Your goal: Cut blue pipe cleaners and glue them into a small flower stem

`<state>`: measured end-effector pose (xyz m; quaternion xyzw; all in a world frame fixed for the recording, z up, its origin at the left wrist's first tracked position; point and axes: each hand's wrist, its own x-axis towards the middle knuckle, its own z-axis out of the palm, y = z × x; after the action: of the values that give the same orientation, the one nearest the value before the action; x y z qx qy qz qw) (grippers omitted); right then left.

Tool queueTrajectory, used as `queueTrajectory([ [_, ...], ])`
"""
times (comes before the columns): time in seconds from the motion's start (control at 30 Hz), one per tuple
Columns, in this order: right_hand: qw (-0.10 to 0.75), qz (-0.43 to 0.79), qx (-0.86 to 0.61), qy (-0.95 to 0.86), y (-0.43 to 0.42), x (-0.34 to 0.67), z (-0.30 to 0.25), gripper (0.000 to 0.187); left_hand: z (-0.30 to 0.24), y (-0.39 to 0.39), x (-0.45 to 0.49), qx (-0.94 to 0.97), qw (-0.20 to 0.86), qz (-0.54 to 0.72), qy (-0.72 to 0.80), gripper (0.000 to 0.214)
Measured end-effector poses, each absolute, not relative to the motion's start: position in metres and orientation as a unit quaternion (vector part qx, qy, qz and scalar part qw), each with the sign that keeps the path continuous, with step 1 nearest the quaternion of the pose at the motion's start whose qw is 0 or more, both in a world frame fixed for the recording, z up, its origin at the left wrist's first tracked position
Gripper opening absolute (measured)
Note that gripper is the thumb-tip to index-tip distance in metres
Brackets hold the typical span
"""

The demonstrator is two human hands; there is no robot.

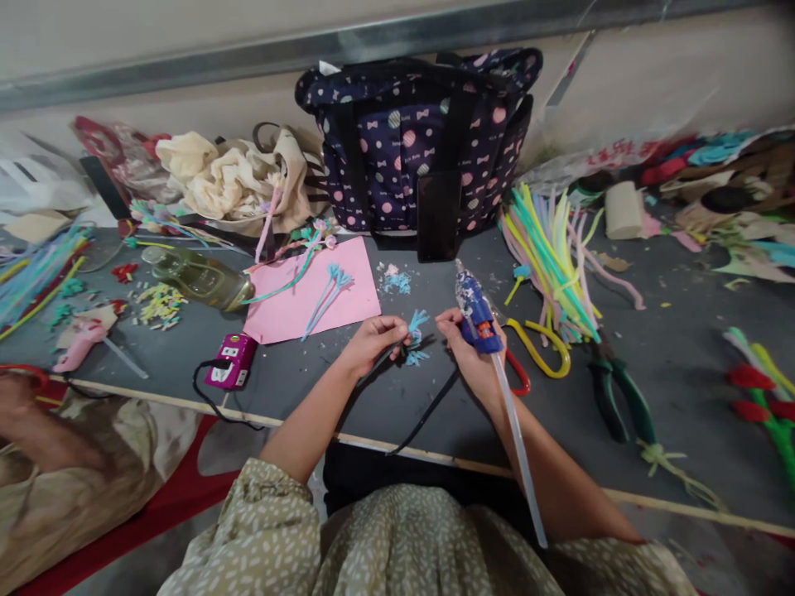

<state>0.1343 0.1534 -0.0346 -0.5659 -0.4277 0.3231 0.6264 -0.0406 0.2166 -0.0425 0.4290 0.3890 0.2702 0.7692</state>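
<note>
My left hand [373, 341] is closed in a pinch on a small light-blue pipe-cleaner flower [416, 324] on a dark stem, held just above the grey table [348, 397]. My right hand [469, 352] is wrapped round a blue glue gun [477, 314], with its nozzle pointing away and a long clear glue stick [518, 447] sticking out of the back toward me. The two hands are a few centimetres apart, the flower between them. A black cord [428, 410] runs from the gun off the table's front edge.
A pink paper sheet [316, 290] with finished blue flowers lies left of the hands. A dotted navy bag [422, 141] stands behind. Pipe cleaners [552, 248], green-handled pliers [621, 389], red scissors [518, 372] lie right. A bottle [199, 277] and magenta device [231, 362] lie left. Another person's hand [18, 397] is far left.
</note>
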Motion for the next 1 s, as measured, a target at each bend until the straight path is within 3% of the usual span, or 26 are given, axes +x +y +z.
queueTrajectory([
  [0.33,0.606,0.328,-0.591,-0.421,0.153,0.135,-0.033,0.018,-0.041,0.221,-0.040,0.345,0.810,0.322,0.349,0.040],
  [1.0,0.599,0.353,-0.591,-0.409,0.154,0.135,-0.042,0.024,-0.042,0.223,-0.043,0.325,0.768,0.392,0.388,0.037],
])
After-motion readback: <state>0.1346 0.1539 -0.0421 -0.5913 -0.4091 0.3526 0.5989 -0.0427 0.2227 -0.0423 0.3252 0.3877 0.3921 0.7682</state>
